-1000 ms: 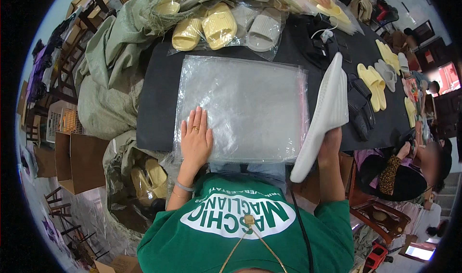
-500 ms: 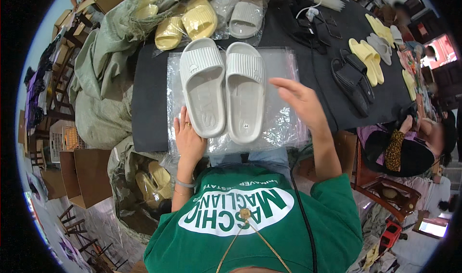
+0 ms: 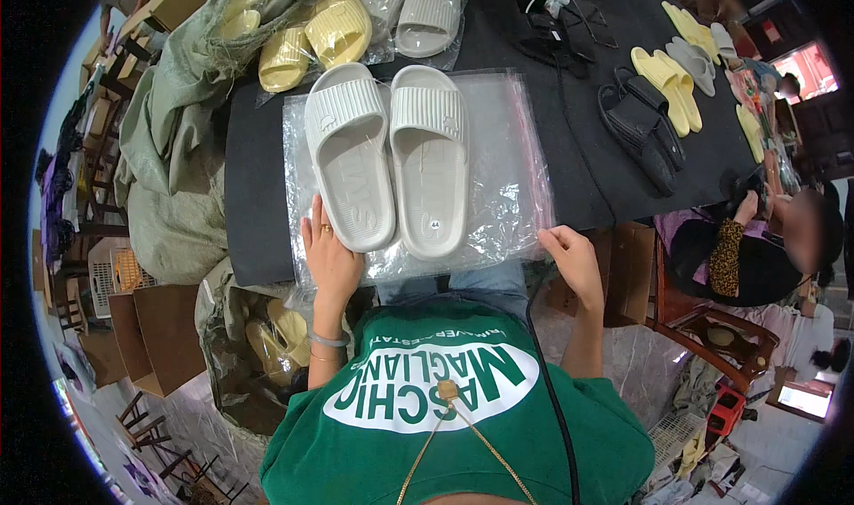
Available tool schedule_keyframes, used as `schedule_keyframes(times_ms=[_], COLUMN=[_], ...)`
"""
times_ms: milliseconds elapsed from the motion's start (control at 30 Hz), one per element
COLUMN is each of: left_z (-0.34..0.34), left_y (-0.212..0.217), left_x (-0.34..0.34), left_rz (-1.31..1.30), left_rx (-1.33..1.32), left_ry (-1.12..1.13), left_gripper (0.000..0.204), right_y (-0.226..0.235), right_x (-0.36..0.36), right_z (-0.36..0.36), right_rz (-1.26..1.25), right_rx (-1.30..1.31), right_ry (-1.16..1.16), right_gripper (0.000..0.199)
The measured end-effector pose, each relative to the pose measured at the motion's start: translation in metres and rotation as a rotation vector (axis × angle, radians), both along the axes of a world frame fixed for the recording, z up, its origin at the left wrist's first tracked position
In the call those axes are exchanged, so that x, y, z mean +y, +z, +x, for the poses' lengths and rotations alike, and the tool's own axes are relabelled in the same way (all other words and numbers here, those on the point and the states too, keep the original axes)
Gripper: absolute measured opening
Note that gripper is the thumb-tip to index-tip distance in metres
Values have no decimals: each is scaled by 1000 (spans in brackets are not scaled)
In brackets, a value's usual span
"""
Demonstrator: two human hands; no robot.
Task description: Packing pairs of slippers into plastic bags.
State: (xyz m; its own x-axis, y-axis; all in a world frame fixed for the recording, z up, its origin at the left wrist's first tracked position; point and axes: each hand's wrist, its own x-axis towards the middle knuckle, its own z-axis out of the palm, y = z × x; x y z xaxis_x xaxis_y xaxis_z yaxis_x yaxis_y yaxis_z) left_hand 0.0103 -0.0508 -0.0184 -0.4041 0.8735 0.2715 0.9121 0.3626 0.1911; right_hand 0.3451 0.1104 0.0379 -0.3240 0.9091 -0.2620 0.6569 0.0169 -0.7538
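Two light grey slide sandals, the left one (image 3: 356, 189) and the right one (image 3: 433, 185), lie side by side on a clear plastic bag (image 3: 498, 140) with a pink strip along its right edge. Beside the left sandal's heel, my left hand (image 3: 331, 254) rests flat on the bag with its fingers stretched out; its thumb side is partly hidden by the sandal. My right hand (image 3: 576, 260) pinches the bag's near right corner between thumb and fingers.
Bagged yellow slides (image 3: 338, 24) and bagged grey slides (image 3: 428, 23) lie at the dark table's (image 3: 258, 167) far side. Black sandals (image 3: 642, 136) and loose yellow slides (image 3: 667, 87) sit to the right. A sack (image 3: 169, 131) stands left. Another person (image 3: 743, 247) sits at right.
My right hand has come down from beside the right sandal to the bag's near right corner and taken hold of it. My left hand stays by the left sandal.
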Motion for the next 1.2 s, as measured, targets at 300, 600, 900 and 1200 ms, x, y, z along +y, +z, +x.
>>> schedule_keyframes(times_ms=[300,600,900,1200], left_z=[2,1,1,0], left_y=[2,1,6,22], left_x=[0,0,1,-7], left_rz=[-13,-25,-27,-55], left_rx=[-6,-22,-54,-88], left_ry=[6,19,15,96], left_gripper=[48,51,48,47], right_y=[-4,20,10,23], right_x=[-3,-18,-11,-7], right_z=[-1,-17,5,-17], right_rz=[-146,-18,33,279], right_rx=[270,115,-116,-388], right_ry=[15,-38,7,-36], right_gripper=[20,23,28,23])
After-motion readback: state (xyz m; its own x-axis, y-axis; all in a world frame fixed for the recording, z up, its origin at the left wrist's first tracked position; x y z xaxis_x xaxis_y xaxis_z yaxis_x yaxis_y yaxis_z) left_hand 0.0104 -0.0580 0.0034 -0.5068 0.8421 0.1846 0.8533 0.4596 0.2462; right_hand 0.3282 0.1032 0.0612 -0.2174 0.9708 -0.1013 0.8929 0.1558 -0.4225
